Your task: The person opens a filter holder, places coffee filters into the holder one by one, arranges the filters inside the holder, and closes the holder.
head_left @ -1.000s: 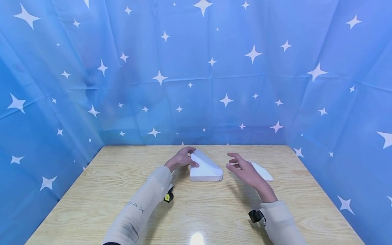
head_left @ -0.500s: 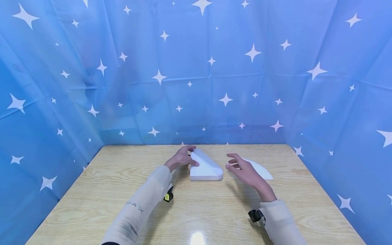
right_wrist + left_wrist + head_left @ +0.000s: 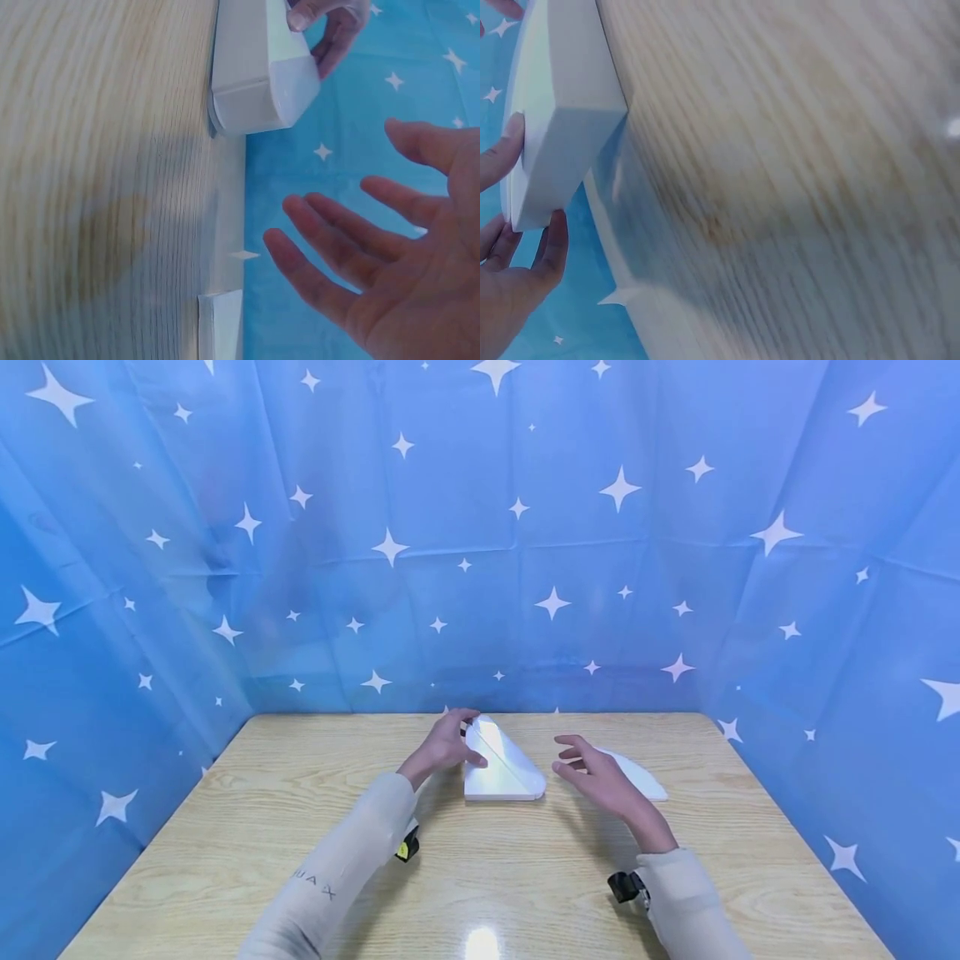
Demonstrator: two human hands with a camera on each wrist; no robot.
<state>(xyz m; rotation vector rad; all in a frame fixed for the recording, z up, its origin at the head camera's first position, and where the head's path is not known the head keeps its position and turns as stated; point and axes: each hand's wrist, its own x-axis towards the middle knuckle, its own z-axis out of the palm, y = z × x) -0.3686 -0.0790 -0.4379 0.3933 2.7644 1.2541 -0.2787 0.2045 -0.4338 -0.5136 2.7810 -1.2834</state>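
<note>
A white, roughly triangular box [image 3: 501, 770] with a rounded corner stands near the middle of the table's far half. My left hand [image 3: 444, 747] grips its left side, thumb on top and fingers round the far corner. In the left wrist view, the thumb presses the face of the box [image 3: 570, 97] while other fingertips touch its end. My right hand [image 3: 600, 781] hovers to the right of the box, apart from it. Its fingers are spread and hold nothing in the right wrist view. Partly hidden behind that hand lies a flat white piece [image 3: 642, 778] with a curved edge.
The wooden table [image 3: 480, 860] ends just beyond the box. A blue curtain [image 3: 480, 568] with white stars hangs behind the table and along both sides. Small black cameras [image 3: 624, 888] sit at the wrists.
My left hand has risen slightly at the box's far end. The far end is tipped up a little and less of the front side shows. My right hand stays almost still.
</note>
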